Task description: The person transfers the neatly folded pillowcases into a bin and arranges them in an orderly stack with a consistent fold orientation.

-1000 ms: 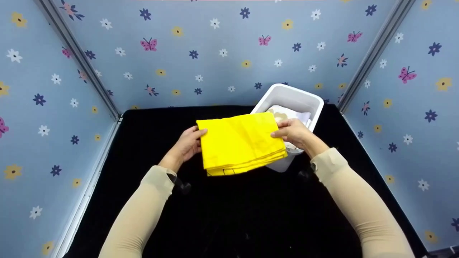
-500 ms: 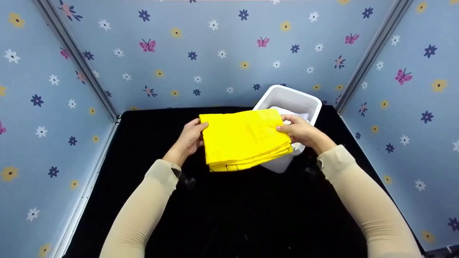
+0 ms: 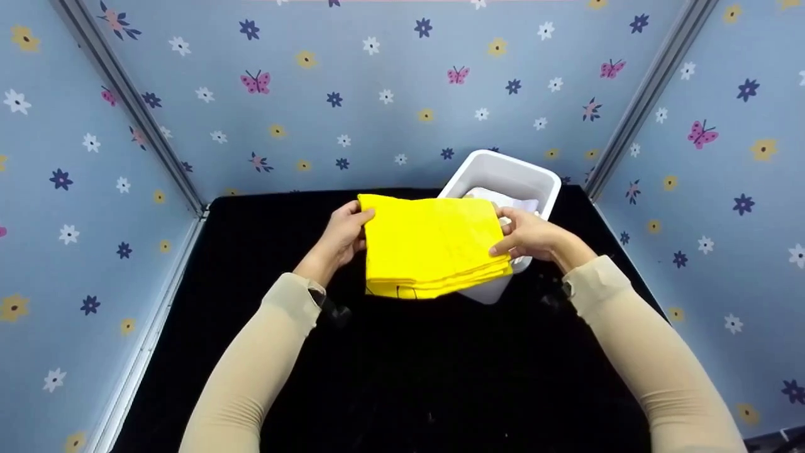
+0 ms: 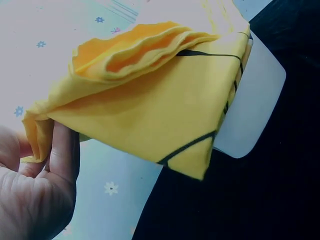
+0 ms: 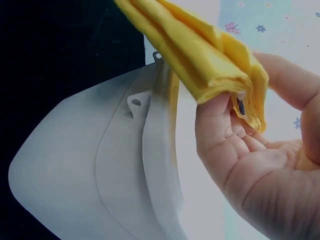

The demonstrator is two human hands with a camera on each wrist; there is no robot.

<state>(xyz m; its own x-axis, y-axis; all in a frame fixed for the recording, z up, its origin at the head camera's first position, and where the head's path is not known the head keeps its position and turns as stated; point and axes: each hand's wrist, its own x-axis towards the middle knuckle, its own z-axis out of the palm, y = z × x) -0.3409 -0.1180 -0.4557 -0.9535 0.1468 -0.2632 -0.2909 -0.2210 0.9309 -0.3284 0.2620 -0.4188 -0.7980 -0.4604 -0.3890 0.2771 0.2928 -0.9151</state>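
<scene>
A folded yellow cloth point(image 3: 434, 242) with several layers is held up between both hands, in front of the white bin. My left hand point(image 3: 343, 234) pinches its left edge, thumb on top and fingers beneath. At the opposite edge my right hand point(image 3: 531, 234) grips the layers between thumb and fingers. Black lines mark the underside of the cloth point(image 4: 150, 110) in the left wrist view. The right wrist view shows the stacked folds of the cloth point(image 5: 200, 55) between the thumb and the fingers point(image 5: 215, 120) below.
Behind the cloth, at the back right of the black tabletop point(image 3: 402, 365), stands a white plastic bin point(image 3: 547, 189) with white fabric point(image 3: 503, 197) inside. Its outer wall point(image 5: 75, 165) fills much of the right wrist view. Flower-patterned walls point(image 3: 377, 75) enclose the back and sides.
Both hands have shifted slightly to the right with the cloth, keeping their hold. The right thumb has slid lower along the cloth's edge.
</scene>
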